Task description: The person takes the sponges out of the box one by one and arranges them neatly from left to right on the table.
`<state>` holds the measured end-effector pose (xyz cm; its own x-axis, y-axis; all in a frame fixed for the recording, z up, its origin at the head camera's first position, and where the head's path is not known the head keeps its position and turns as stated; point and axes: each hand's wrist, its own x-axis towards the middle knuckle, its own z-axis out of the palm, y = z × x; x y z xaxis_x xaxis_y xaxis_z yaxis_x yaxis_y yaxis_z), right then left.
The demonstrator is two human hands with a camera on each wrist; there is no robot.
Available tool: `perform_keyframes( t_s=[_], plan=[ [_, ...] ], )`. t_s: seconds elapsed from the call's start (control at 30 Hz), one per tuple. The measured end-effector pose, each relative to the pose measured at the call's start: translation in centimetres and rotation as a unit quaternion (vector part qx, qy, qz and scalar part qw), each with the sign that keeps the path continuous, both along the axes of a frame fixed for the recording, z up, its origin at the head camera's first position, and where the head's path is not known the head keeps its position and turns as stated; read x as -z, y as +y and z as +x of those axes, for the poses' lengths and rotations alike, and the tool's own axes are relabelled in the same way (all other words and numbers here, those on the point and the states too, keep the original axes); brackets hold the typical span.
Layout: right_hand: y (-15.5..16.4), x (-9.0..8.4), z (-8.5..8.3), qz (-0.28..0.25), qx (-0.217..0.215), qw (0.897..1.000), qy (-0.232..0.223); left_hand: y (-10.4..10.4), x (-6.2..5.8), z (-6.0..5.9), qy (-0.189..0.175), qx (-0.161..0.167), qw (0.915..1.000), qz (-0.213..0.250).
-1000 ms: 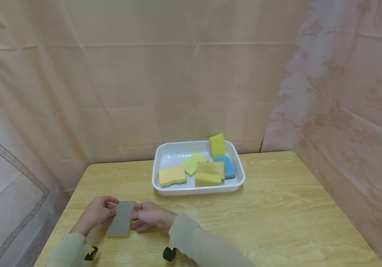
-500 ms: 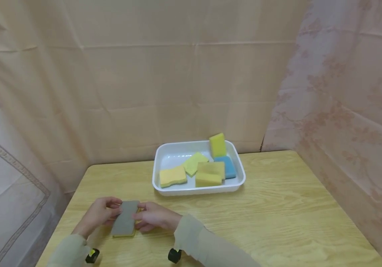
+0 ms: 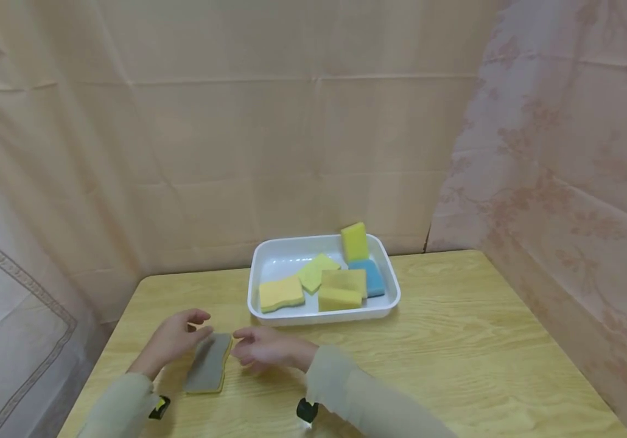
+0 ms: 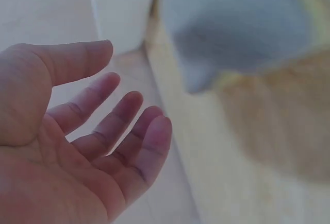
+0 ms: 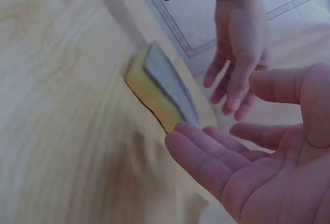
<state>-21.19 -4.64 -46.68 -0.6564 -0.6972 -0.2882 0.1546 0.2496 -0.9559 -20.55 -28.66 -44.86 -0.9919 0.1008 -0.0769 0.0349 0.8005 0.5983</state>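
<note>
A yellow sponge with a grey top layer [image 3: 208, 365] lies flat on the wooden table, its long sides wavy. Over its upper left side hovers my left hand [image 3: 175, 342], fingers loosely bent and holding nothing. My right hand [image 3: 269, 348] is just to the sponge's right, apart from it, with nothing in its grasp. In the left wrist view the grey-topped sponge [image 4: 242, 23] is blurred, beyond the relaxed fingers. From the right wrist, the yellow side of the sponge [image 5: 154, 95] shows behind my right fingertips, with the left hand [image 5: 240, 54] beyond.
Behind the hands stands a white tray [image 3: 324, 316]. In it are several sponges, among them a wavy yellow sponge [image 3: 282, 293], a blue sponge [image 3: 374, 280] and a yellow sponge [image 3: 354, 242] leaning on the rim. Curtains hang behind the table [image 3: 456, 353].
Both hands have let go of the grey-topped sponge and drawn off it, the right hand moving rightward and the left hand lifting. The sponge has shifted slightly right from a second ago.
</note>
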Motion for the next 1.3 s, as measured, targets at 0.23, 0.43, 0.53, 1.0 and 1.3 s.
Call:
perform_keyframes(
  t_s=[0.23, 0.43, 0.53, 1.0, 1.3],
  plan=[
    [1.9, -1.9, -1.6, -0.019, 0.023, 0.999, 0.017, 3.5, -2.6, -2.7, 0.030, 0.055, 0.9980, 0.010],
    [2.9, -3.2, -3.9, -0.097, 0.118, 0.988, -0.023, 5.9, -4.4, -5.6, 0.044, 0.085, 0.9951, 0.027],
    [3.6, -3.9, -5.1, -0.119, 0.157, 0.979, -0.046, 6.7, -4.9, -7.0, 0.046, 0.096, 0.9940, 0.025],
    [8.5, -3.1, -7.7, -0.163, 0.260, 0.940, -0.148, 13.2, -3.3, -11.2, 0.062, 0.205, 0.9750, -0.060],
    [8.8, -2.9, -7.9, -0.175, 0.314, 0.910, -0.206, 14.3, -3.4, -12.2, 0.032, 0.210, 0.9713, -0.106]
  ],
)
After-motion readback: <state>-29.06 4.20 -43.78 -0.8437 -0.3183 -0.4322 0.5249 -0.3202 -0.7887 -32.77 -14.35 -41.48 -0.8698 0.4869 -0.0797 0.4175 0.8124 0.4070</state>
